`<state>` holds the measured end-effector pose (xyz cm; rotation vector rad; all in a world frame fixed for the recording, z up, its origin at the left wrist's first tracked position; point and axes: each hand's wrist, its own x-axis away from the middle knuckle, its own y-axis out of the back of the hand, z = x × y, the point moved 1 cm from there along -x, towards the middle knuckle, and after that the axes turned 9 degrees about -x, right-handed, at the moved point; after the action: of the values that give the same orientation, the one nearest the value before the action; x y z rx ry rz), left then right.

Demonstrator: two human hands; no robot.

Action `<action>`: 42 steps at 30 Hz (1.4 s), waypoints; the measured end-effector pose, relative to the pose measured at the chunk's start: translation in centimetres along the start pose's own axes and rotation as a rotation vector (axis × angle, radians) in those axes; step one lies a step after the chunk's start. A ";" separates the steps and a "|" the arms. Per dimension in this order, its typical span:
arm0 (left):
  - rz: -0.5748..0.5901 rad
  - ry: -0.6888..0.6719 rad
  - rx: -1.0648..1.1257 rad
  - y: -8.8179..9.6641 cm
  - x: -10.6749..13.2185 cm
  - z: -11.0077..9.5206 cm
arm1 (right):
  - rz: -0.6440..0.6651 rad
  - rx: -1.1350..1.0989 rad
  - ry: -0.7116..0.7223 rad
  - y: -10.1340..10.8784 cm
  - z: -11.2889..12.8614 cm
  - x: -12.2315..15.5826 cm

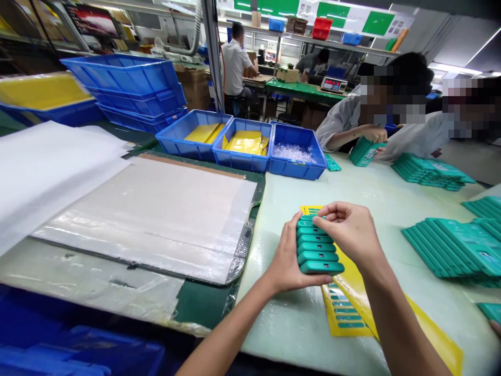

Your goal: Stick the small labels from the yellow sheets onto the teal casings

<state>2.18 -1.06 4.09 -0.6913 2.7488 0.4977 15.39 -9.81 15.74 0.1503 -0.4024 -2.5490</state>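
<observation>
My left hand [285, 261] is closed around a stack of several green plastic cases [319, 256], thumb along the bottom one and fingers along the far side. Small dark openings show on the case ends facing me. My right hand [348, 230] is at the far end of the stack, thumb and forefinger pinched against the top case; whatever is between the fingertips is too small to make out. Under both hands lies a yellow sheet with green strip labels [344, 313]. A plain yellow sheet [434, 329] overlaps it and runs under my right forearm.
Stacks of green cases [450, 245] lie on the right. Blue bins hold yellow sheets [245, 142] and clear small pieces [293, 152]. White sheets [156, 209] cover the left side. Across the table a co-worker's hand [373, 134] holds green cases [364, 152].
</observation>
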 end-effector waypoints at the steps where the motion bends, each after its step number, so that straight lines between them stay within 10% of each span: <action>1: 0.001 -0.001 -0.002 0.0 0.0 0.0 | 0.010 -0.005 -0.012 0.0 -0.1 -0.1; 14: -0.003 0.007 -0.003 0.0 -0.2 0.2 | 0.159 0.298 0.062 1.4 0.1 -1.8; 17: -0.003 0.005 0.003 0.2 -0.3 0.4 | 0.327 0.092 0.007 2.2 -1.7 -2.8; 22: -0.005 -0.007 -0.030 0.4 -0.6 0.4 | 0.056 0.122 0.068 4.3 -7.2 -3.3; 28: 0.003 -0.003 -0.033 0.6 -0.5 0.2 | 0.089 0.221 0.111 4.6 -13.0 -0.3; 42: -0.007 -0.006 -0.051 0.6 -0.4 0.4 | 0.312 0.087 0.089 4.9 -13.6 -2.7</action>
<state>2.29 -0.29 4.03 -0.7106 2.7358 0.5694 22.70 -15.80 4.40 0.2145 -0.4633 -2.2119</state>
